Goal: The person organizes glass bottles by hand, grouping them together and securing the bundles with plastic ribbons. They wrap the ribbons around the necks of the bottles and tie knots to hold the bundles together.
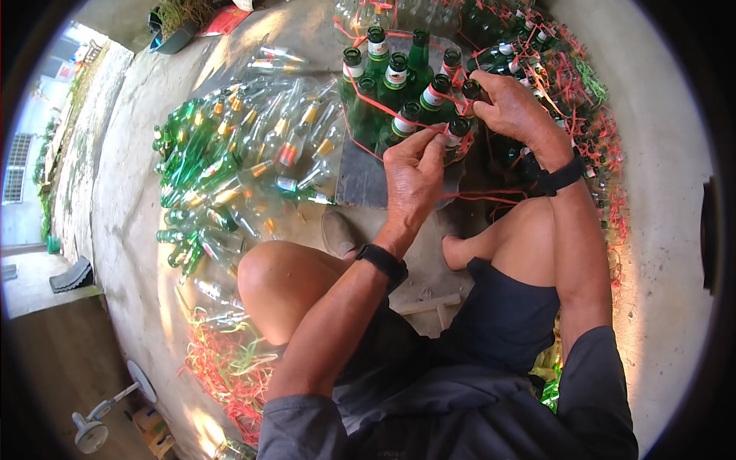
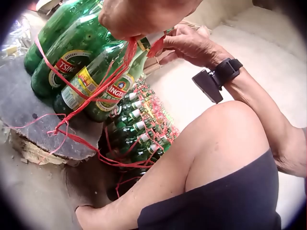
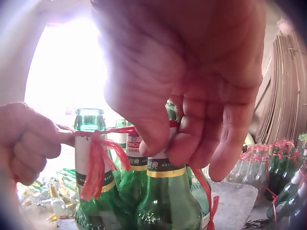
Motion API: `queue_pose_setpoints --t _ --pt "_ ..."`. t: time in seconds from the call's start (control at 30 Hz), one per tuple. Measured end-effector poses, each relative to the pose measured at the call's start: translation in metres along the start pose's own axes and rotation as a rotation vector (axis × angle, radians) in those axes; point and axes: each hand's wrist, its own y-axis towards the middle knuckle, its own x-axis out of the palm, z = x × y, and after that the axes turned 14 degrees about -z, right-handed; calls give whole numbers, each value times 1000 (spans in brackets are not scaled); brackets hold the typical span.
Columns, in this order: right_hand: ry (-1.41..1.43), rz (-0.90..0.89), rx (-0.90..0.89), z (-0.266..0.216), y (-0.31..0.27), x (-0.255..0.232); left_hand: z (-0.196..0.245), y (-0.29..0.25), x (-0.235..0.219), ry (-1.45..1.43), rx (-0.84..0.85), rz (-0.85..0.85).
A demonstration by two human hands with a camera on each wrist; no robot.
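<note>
A bundle of green beer bottles stands upright on a dark slab, with red plastic strap round the bottles' sides and necks. At the near bottle's neck, my left hand pinches the strap between thumb and forefinger. My right hand has its thumb and fingers about the neck of the neighbouring bottle, where the strap passes. Between the two necks the strap runs taut, and a loose red tail hangs down the near bottle. My right fingertips partly hide that neck.
Clear and green bottles lie heaped on the floor at left. More strapped bottles stand at right, among tangled red strap. A pile of red and green strap lies by my left knee. A pedestal fan is at lower left.
</note>
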Motion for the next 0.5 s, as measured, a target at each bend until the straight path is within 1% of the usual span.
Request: queue_pose_setpoints --t 0.07,0.13,0.17,0.23,0.37,0.43,0.5 --pt "-10 33 -20 1 0 2 -3 1 -4 4 -7 -19" --pt "21 -15 33 -4 -2 -2 -6 4 -6 -66 61 -17" --pt "21 -15 33 -4 -2 -2 -8 4 -8 -66 62 -17" --pt "9 -2 38 -5 -2 -2 -7 3 -13 -53 14 -89" --pt "29 -21 25 -5 -6 -5 -9 6 -16 -71 -7 -105" --pt "38 6 -36 -2 -9 -4 -12 6 -18 -80 30 -95" --pt "35 11 -16 2 -12 -3 -16 8 -20 -86 12 -85"
